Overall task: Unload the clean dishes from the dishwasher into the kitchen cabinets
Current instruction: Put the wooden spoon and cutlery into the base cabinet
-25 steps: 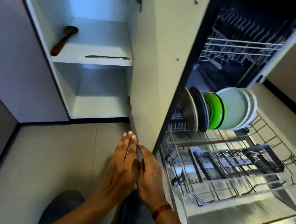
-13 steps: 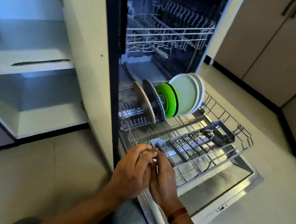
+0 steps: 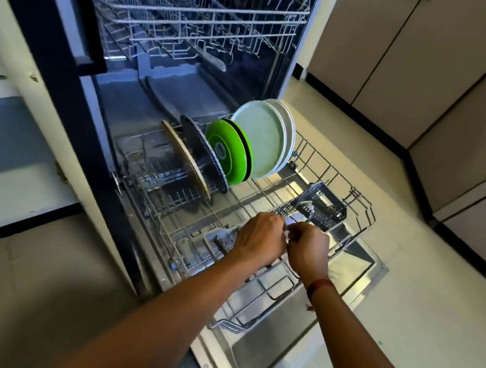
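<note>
Head view: gripping a bunch of forks [image 3: 296,207] with left hand [image 3: 260,238] and right hand [image 3: 309,247], fingers curled, knuckles close together, just above the cutlery basket [image 3: 331,208] in the pulled-out lower rack [image 3: 253,191]. Behind, standing on edge in the same rack: tan plate [image 3: 186,162], dark plate [image 3: 201,149], green plates [image 3: 224,152], pale plates [image 3: 258,135]. Overhead, upper rack [image 3: 197,19]; below, open dishwasher door [image 3: 275,340]. Round mark on front green plate, too blurred to read.

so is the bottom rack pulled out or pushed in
Pulled out: the bottom rack rests over the lowered dishwasher door, mostly outside the tub.
</note>
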`<state>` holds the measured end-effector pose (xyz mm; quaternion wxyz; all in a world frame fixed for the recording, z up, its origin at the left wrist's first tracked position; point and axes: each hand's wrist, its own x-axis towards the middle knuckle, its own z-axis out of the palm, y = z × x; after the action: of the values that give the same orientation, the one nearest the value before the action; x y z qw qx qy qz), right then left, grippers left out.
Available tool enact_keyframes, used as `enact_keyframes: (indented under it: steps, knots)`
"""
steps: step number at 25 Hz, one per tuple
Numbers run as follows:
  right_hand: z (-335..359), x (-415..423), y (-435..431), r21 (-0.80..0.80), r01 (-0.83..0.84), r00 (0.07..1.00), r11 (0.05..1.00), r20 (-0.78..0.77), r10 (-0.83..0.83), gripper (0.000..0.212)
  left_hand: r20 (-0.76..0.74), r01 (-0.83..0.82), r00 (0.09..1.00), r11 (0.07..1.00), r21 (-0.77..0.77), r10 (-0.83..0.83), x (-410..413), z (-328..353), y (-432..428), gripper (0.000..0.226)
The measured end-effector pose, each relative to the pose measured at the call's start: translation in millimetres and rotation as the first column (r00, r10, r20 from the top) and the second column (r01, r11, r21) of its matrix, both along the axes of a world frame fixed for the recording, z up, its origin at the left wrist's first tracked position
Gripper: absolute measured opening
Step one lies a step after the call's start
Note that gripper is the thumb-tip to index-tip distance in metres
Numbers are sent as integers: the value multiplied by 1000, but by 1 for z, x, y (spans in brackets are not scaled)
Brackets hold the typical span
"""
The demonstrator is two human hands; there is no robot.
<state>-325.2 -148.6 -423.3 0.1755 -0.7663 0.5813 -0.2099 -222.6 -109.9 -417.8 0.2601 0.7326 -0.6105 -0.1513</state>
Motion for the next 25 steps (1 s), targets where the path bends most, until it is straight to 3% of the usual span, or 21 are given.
enact_keyframes:
  steps: [5, 7, 14, 18, 25]
  knots:
    - [-7, 12, -26, 149, 107, 981, 983, -177, -80, 14, -62, -103, 992, 993, 62, 107, -9, -35, -32, 14]
    - [-14, 11, -42, 174, 156, 972, 972, -200, -120, 19, -71, -89, 993, 993, 72, 94, -13, -44, -38, 13]
    - [-38, 2, -87, 436, 397, 896, 808, 7, -445, 19, -101, -104, 988, 991, 89, 112, -24, -67, -50, 11]
    - [-44, 1, -90, 498, 401, 876, 769, 39, -482, 10, -51, -141, 988, 985, 103, 147, -29, -70, -51, 11]
    - [-43, 3, -89, 595, 359, 856, 719, 96, -508, 16, -166, -254, 948, 959, 125, 273, -26, -67, -52, 10]
